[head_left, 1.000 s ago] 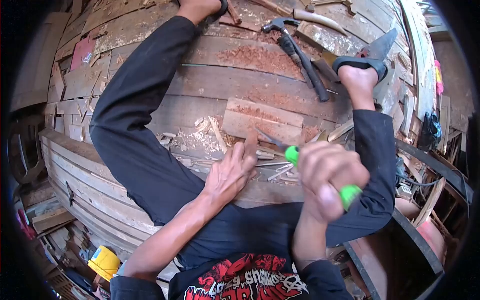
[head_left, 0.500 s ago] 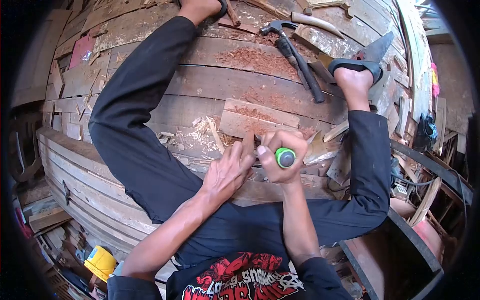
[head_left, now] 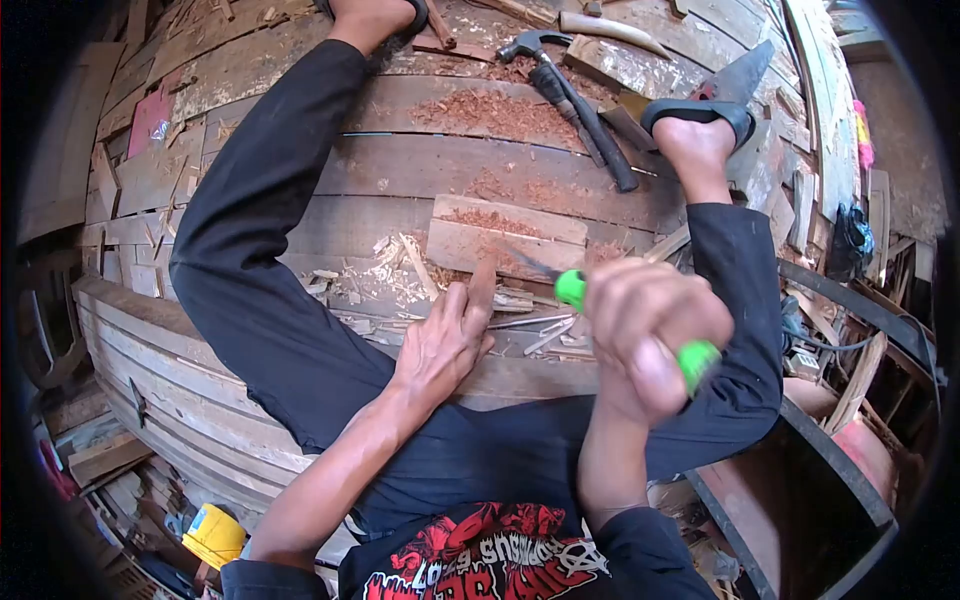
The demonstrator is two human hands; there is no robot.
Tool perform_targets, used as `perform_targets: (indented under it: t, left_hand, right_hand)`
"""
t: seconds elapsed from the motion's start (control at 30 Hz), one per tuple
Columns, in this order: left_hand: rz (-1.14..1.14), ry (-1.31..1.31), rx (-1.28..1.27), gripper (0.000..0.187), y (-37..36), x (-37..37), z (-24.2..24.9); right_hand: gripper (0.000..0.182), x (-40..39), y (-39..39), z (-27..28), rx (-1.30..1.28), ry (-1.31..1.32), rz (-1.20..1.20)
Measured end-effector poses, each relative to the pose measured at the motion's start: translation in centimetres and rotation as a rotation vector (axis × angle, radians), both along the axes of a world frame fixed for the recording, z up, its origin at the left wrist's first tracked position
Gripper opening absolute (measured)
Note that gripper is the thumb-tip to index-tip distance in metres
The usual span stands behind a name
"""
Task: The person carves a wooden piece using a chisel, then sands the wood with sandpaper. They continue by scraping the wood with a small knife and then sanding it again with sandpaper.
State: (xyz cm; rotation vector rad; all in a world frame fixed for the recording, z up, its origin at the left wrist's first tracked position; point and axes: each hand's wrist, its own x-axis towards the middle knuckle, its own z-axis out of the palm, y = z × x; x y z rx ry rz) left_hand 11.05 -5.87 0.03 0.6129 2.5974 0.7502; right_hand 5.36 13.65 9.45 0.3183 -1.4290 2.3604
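Note:
My left hand (head_left: pixel 440 340) is closed around a small reddish-brown piece of wood (head_left: pixel 483 282), whose narrow end sticks up past the fingers. That end overlaps a short board (head_left: pixel 470 250) lying on the planks, dusted with reddish shavings. Off to the right, my right hand (head_left: pixel 650 325), a little blurred, grips the green handle of a chisel (head_left: pixel 570 289). Its thin dark blade points left and away from me, toward the wood piece, with a gap between them. Pale wood chips and slivers (head_left: pixel 398 262) lie around my left hand.
A claw hammer (head_left: pixel 570 95) lies ahead on the plank floor (head_left: pixel 400 160), by a heap of red shavings (head_left: pixel 485 112). A handsaw (head_left: pixel 742 78) rests beyond my right foot. Stacked boards (head_left: pixel 180 380) stand at left, with a yellow container (head_left: pixel 213 536) lower down.
My right hand has swung right, away from the wood piece, turning the chisel from end-on to sideways. My left hand still holds the wood and has shifted slightly left in view.

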Motion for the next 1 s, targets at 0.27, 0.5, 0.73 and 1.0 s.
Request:
perform_targets:
  t: [0.27,0.5,0.73,1.0]
  left_hand:
    - [-0.043,-0.052,-0.116,0.076,-0.1,0.2,1.1]
    - [0.029,-0.051,-0.061,0.079,0.3,0.0,0.4]
    - [0.017,-0.054,-0.075,0.069,0.2,0.6,0.5]
    - [0.031,0.000,-0.049,0.075,0.0,0.1,0.6]
  right_hand:
    - [0.030,0.7,-1.7,-5.6,0.237,-0.151,-0.023]
    - [0.035,0.6,-1.8,-4.5,0.139,-0.158,0.062]
    - [0.031,1.7,-0.8,-1.3,0.039,-0.100,0.018]
    - [0.026,0.7,-0.8,-1.9,-0.092,-0.146,0.055]
